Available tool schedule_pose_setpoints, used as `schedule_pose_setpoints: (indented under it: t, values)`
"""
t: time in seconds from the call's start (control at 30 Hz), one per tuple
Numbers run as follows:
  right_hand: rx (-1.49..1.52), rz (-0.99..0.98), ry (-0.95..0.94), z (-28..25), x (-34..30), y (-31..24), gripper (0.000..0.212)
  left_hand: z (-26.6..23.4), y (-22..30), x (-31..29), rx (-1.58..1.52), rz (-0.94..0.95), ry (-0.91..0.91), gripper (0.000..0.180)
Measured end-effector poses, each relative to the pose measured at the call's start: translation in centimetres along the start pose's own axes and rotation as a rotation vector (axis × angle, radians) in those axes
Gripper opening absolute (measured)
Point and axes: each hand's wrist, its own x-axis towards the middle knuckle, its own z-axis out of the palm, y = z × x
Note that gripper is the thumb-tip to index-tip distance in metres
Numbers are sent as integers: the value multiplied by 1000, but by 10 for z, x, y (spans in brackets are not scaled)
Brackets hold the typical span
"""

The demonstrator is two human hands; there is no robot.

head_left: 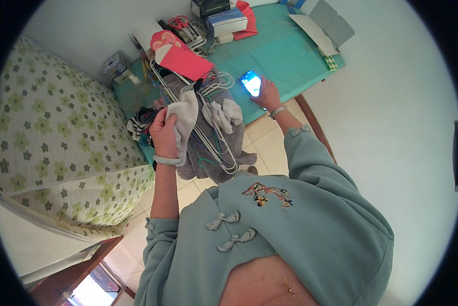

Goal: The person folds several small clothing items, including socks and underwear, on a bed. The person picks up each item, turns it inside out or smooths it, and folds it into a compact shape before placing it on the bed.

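My left hand (163, 135) is closed on a pale grey sock (185, 113), which hangs over a pile of white wire hangers (220, 157). Under the hangers lies a dark grey knitted garment (235, 144) that droops over the table's front edge. Another whitish sock (224, 115) rests bunched on the pile, just right of the held one. Farther right, my right hand (268, 95) grips the near right side of a smartphone (250, 83) with a lit screen, at the table edge. Its fingertips are partly hidden.
The green-covered table (285, 56) runs along the wall. Red envelopes (185, 62), red-handled scissors (178, 22) and boxes (228, 21) stand at the back. Striped small clothes (138, 125) lie left of my left hand. A flower-patterned curtain (60, 132) borders the left side.
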Motion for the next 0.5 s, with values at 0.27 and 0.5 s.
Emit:
schedule_pose_setpoints:
  t: [0.27, 0.5]
  values:
    - [-12, 13, -38, -3, 5, -1, 75, -2, 4, -1, 19, -7, -3, 25]
    - [-28, -39, -38, 0, 12, 5, 77, -1, -6, 0, 21, -2, -23, 26]
